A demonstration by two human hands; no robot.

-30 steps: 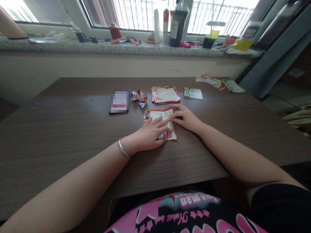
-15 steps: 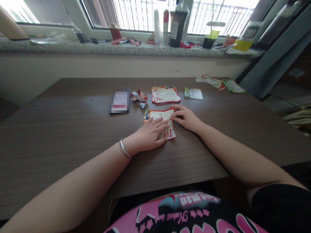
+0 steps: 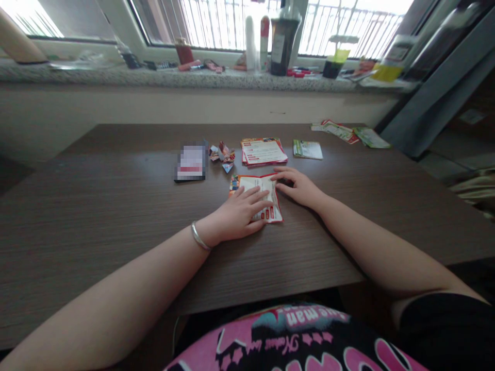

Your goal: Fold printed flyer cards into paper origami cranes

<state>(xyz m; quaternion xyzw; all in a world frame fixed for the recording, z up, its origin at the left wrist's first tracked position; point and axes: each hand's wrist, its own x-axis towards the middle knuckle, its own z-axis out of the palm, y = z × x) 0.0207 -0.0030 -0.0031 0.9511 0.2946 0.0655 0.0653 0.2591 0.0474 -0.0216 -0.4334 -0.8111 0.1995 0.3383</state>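
A creased printed card [image 3: 275,211], white with red edges and a colourful left end, lies on the table in front of me. My left hand [image 3: 247,211] rests flat across its middle, fingers spread, covering much of the print. At the card's upper right edge is my right hand [image 3: 296,186], its fingers apart and slightly curved, fingertips touching or very near the paper. Just beyond lies a stack of similar cards [image 3: 265,152]. A small folded paper piece [image 3: 222,154] sits left of that stack.
The brown table [image 3: 116,216] runs back to the wall. A blurred-out phone-like object [image 3: 191,163] lies left, a smaller card stack [image 3: 308,149] right, and loose cards [image 3: 340,131] at the far right corner. Bottles [image 3: 284,46] and clutter line the windowsill [image 3: 147,77].
The card's right part has opened out a little flatter and further right. My right hand has shifted very slightly; my left hand has stayed in place.
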